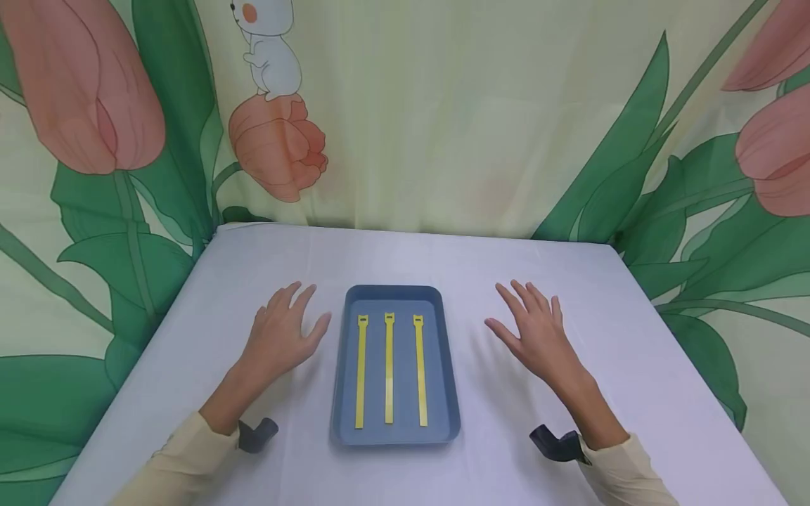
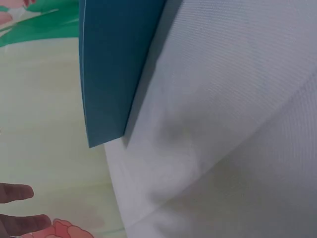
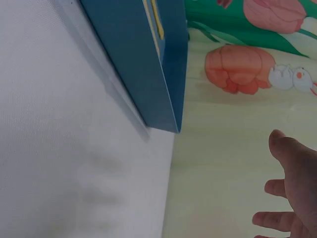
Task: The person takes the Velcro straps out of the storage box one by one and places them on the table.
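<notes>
A blue-grey rectangular tray [image 1: 395, 437] lies on the table between the two hands. Inside it, three flat yellow straps, each with a slotted head at the far end, lie side by side: a left strap [image 1: 361, 372], a middle strap [image 1: 389, 369] and a right strap [image 1: 420, 372]. My left hand [image 1: 276, 337] hovers left of the tray, fingers spread, touching nothing. To the tray's right my right hand [image 1: 536, 334] is held likewise, fingers apart and holding nothing. The wrist views show the tray's outer walls [image 2: 116, 69] and, at their edges, some fingers.
A white cloth [image 1: 405, 478] covers the table. Behind it hangs a pale curtain [image 1: 430, 126] printed with tulips, leaves and a small white animal. Dark wrist-worn devices sit at the left wrist [image 1: 257, 436] and right wrist [image 1: 557, 444].
</notes>
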The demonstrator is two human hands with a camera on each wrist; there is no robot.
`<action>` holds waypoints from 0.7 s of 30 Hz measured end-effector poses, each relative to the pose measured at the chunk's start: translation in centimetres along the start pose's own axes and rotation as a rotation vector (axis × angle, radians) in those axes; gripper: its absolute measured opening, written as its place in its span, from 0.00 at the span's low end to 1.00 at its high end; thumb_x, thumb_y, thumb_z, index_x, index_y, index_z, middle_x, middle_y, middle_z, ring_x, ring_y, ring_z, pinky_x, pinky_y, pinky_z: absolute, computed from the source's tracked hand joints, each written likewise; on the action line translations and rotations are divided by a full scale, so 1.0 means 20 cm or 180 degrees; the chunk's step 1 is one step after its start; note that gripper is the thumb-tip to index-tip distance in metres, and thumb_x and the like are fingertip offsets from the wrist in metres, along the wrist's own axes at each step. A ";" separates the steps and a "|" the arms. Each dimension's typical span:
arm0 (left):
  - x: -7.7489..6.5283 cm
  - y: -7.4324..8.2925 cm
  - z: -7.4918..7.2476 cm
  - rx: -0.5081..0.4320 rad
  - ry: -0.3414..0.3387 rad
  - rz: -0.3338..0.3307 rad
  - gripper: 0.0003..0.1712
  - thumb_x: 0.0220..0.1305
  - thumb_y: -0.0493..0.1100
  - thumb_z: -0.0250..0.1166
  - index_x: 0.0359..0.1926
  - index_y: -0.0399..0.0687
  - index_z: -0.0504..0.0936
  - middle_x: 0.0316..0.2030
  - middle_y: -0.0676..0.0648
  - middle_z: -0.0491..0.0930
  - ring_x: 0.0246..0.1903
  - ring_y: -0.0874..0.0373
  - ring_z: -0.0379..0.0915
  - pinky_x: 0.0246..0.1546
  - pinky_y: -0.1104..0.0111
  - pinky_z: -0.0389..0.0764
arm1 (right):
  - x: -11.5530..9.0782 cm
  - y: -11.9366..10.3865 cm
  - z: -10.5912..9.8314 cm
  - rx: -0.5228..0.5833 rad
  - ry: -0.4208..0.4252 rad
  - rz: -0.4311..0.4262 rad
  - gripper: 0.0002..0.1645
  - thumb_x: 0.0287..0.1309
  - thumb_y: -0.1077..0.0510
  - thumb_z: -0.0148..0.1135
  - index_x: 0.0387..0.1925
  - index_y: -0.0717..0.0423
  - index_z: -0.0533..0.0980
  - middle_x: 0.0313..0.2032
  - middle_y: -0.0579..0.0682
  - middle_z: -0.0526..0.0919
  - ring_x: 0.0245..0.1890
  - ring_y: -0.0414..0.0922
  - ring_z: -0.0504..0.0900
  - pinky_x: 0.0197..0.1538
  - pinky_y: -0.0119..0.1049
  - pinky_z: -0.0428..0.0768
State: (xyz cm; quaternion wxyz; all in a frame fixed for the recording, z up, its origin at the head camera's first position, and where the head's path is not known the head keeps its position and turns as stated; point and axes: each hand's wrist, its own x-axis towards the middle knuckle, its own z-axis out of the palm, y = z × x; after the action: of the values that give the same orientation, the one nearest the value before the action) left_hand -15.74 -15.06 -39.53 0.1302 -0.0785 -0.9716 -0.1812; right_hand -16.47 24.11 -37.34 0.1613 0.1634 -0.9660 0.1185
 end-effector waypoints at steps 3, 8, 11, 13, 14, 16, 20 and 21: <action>0.01 0.00 0.01 0.0000 -0.0019 0.0002 0.37 0.63 0.58 0.54 0.65 0.39 0.65 0.63 0.33 0.61 0.62 0.36 0.54 0.53 0.35 0.58 | 0.01 0.00 0.01 0.0033 -0.0035 -0.0018 0.39 0.56 0.43 0.62 0.65 0.57 0.65 0.63 0.65 0.63 0.64 0.66 0.55 0.60 0.69 0.45; 0.02 0.00 0.03 0.0016 -0.0123 -0.0054 0.39 0.63 0.58 0.54 0.66 0.37 0.64 0.64 0.32 0.59 0.63 0.36 0.53 0.54 0.37 0.58 | 0.02 0.00 0.02 0.0082 -0.0082 -0.0072 0.39 0.56 0.45 0.62 0.65 0.57 0.65 0.63 0.66 0.62 0.64 0.67 0.55 0.61 0.67 0.44; 0.01 0.00 0.04 0.0016 -0.0168 -0.0076 0.39 0.62 0.58 0.54 0.66 0.36 0.63 0.64 0.32 0.59 0.63 0.37 0.53 0.55 0.37 0.58 | 0.03 -0.01 0.02 0.0108 -0.0092 -0.0118 0.39 0.56 0.45 0.62 0.65 0.58 0.65 0.63 0.66 0.63 0.64 0.66 0.55 0.61 0.67 0.45; 0.01 0.01 0.04 0.0004 -0.0203 -0.0101 0.40 0.62 0.58 0.54 0.67 0.36 0.63 0.64 0.32 0.58 0.63 0.37 0.53 0.55 0.38 0.59 | 0.03 -0.02 0.02 0.0113 -0.0106 -0.0143 0.39 0.57 0.45 0.62 0.65 0.58 0.65 0.63 0.66 0.63 0.64 0.66 0.55 0.61 0.67 0.45; 0.01 0.01 0.04 -0.0001 -0.0224 -0.0114 0.40 0.63 0.58 0.54 0.67 0.36 0.62 0.64 0.32 0.58 0.63 0.37 0.54 0.55 0.39 0.60 | 0.03 -0.02 0.03 0.0118 -0.0110 -0.0153 0.39 0.57 0.45 0.62 0.65 0.58 0.65 0.63 0.65 0.63 0.64 0.66 0.55 0.61 0.67 0.45; 0.01 0.01 0.05 -0.0032 -0.0281 -0.0156 0.40 0.63 0.58 0.54 0.67 0.36 0.62 0.64 0.32 0.58 0.62 0.37 0.55 0.55 0.41 0.62 | 0.03 -0.03 0.03 0.0125 -0.0115 -0.0169 0.38 0.57 0.45 0.62 0.65 0.58 0.66 0.63 0.65 0.63 0.64 0.66 0.55 0.62 0.66 0.45; -0.01 0.02 0.06 -0.0082 -0.0399 -0.0238 0.41 0.63 0.59 0.54 0.68 0.37 0.60 0.64 0.32 0.58 0.61 0.37 0.57 0.52 0.44 0.68 | 0.04 -0.04 0.05 0.0131 -0.0151 -0.0198 0.38 0.57 0.45 0.62 0.65 0.58 0.66 0.63 0.65 0.63 0.64 0.65 0.56 0.63 0.64 0.45; -0.02 0.02 0.07 -0.0087 -0.0416 -0.0256 0.41 0.63 0.59 0.54 0.68 0.37 0.60 0.64 0.32 0.58 0.61 0.37 0.57 0.52 0.44 0.68 | 0.04 -0.05 0.05 0.0134 -0.0165 -0.0207 0.38 0.57 0.45 0.62 0.65 0.58 0.66 0.63 0.65 0.63 0.64 0.65 0.56 0.63 0.64 0.45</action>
State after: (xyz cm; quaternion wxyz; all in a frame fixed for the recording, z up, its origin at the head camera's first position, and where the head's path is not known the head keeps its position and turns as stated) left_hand -15.59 -14.21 -40.68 0.0580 -0.0529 -0.9779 -0.1940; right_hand -17.06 22.73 -37.91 0.1365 0.2010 -0.9614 0.1292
